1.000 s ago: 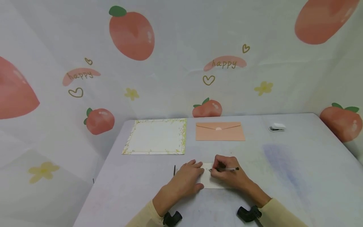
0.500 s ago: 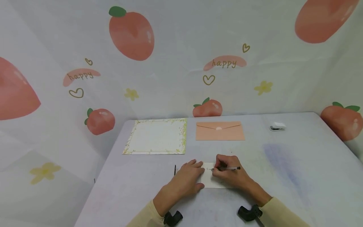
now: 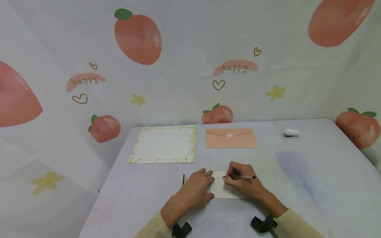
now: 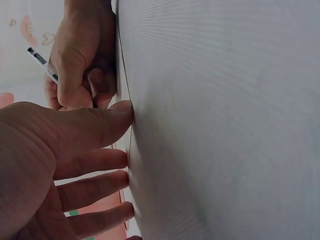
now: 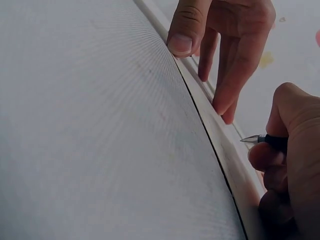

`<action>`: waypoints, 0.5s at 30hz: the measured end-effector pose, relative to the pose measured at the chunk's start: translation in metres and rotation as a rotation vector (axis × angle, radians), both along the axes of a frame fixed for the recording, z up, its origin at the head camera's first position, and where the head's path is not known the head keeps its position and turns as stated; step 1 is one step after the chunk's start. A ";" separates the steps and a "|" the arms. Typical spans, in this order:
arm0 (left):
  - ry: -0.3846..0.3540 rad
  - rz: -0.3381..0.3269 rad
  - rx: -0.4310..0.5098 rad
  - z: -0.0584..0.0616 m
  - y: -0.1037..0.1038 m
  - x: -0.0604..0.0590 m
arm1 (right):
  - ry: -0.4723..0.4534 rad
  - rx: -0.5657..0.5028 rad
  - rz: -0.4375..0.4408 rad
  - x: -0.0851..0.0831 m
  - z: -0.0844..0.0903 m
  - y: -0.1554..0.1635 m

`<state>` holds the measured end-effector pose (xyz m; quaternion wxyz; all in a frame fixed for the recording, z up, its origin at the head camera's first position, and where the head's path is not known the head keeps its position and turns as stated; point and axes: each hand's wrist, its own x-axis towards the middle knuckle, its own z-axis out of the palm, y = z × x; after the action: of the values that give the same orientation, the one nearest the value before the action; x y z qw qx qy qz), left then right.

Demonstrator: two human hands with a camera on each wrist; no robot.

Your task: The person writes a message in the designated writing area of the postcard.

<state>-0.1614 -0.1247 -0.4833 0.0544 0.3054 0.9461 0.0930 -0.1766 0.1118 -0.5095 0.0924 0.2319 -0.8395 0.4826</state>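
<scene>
White cloth hung behind, printed with peaches, hearts and "happy", with a pale table in front. At far left on the tabletop, a flower-bordered sheet, lying flat, well apart from the writing. Next, a thin dark thing, too small to identify, just beside the left hand: fingers straight and spread, gripping nothing, laid over the left end of a small paper. Press evenly there to prevent sliding, and leave the writing space uncovered. Near the paper's top edge, a few tiny marks, unreadable. Farther back, an orange envelope, flap folded down. Pen pinched in the right hand, tip at the paper's upper part; contact hard to tell. Best to write lightly, in one straight row, without smearing fresh ink. Farther right, a white stapler near the far edge, then a bluish stain on the tabletop.
</scene>
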 end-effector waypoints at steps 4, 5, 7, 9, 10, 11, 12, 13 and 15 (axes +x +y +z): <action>-0.021 0.017 -0.026 0.023 0.004 0.007 | 0.011 0.004 -0.006 0.000 -0.001 -0.001; -0.029 0.024 -0.033 0.030 0.005 0.009 | 0.014 0.007 -0.006 0.000 -0.001 -0.001; -0.032 0.031 -0.043 0.032 0.006 0.011 | 0.019 0.014 -0.004 0.000 -0.001 -0.002; -0.032 0.034 -0.047 0.034 0.007 0.011 | 0.016 0.022 -0.002 -0.001 -0.001 -0.002; -0.031 0.035 -0.044 0.034 0.006 0.011 | 0.014 0.025 -0.001 -0.001 -0.001 -0.002; -0.031 0.034 -0.040 0.034 0.006 0.012 | 0.010 0.028 0.001 -0.001 0.000 -0.002; -0.028 0.031 -0.032 0.033 0.006 0.012 | 0.006 0.031 0.002 -0.001 0.000 -0.002; -0.024 0.027 -0.023 0.033 0.006 0.012 | 0.004 0.033 0.003 -0.001 0.000 -0.002; -0.007 0.014 -0.007 0.025 0.004 0.009 | 0.004 0.035 0.007 -0.001 0.000 -0.002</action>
<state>-0.1520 -0.1207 -0.4579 0.0580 0.2983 0.9483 0.0911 -0.1771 0.1100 -0.5091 0.0883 0.2375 -0.8467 0.4678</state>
